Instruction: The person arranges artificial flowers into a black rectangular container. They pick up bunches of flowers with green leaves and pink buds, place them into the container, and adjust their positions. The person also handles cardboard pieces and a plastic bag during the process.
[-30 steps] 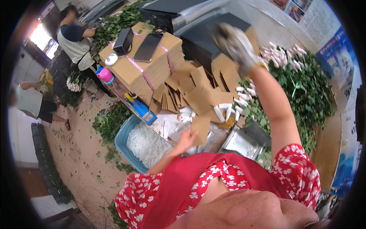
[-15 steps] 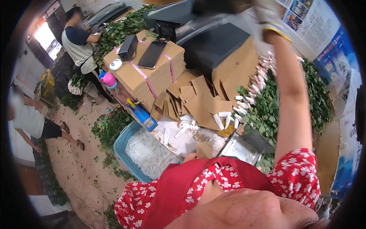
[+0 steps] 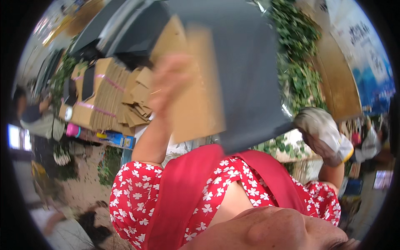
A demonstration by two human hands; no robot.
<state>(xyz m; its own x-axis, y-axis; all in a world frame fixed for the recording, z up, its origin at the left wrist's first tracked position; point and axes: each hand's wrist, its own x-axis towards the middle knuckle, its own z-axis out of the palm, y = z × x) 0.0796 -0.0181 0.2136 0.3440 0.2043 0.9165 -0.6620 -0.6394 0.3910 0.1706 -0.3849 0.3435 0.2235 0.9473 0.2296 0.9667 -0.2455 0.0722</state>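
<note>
A large dark grey sheet [image 3: 250, 75] spreads in front of my chest, with a flat piece of brown cardboard [image 3: 200, 100] along its left side. My right hand [image 3: 321, 131], in a soiled white glove with a yellow cuff, grips the sheet's lower right corner. My bare left hand [image 3: 171, 79] is raised beside the cardboard's left edge. Motion blurs its fingers, so I cannot tell whether it touches the cardboard.
Leafy green stems [image 3: 298, 50] lie right of the sheet. Strapped cardboard stacks [image 3: 106, 85] stand at left, with a black phone [image 3: 88, 83] on top and loose cardboard pieces [image 3: 139, 91] alongside. A blue box [image 3: 118, 139] sits at the table's edge. Blurred people are at far left.
My gloved right hand has come down from the upper right to the sheet's near corner. The dark sheet and cardboard now lie before me. My left hand has risen into view.
</note>
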